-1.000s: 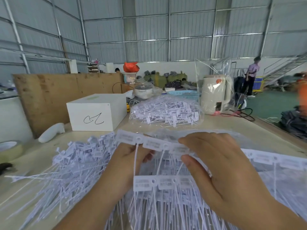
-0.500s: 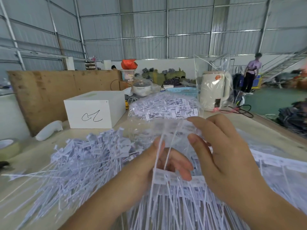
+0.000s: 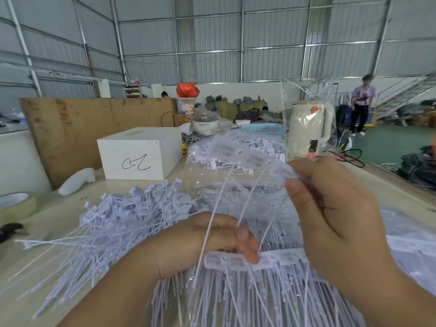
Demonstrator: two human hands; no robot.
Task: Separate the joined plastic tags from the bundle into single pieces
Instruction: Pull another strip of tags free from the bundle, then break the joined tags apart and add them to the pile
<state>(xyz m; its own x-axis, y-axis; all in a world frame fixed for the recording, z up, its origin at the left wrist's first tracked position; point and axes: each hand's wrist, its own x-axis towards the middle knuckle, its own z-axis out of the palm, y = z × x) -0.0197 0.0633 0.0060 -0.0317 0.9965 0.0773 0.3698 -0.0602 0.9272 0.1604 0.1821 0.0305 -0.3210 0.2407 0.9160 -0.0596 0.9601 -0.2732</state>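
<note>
Tag strip [image 3: 250, 159] pinched in right-hand fingers [image 3: 295, 187], left fingers [image 3: 245, 241] curled on bundle [image 3: 236, 260], loose tags [image 3: 132, 208] beside.

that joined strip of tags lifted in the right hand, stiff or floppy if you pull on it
Probably light and bendy: the right hand holds the raised strip of tags up by one end with a fingertip pinch. Its thin tails curve down to the left hand, so they likely flex rather than snap.
</note>
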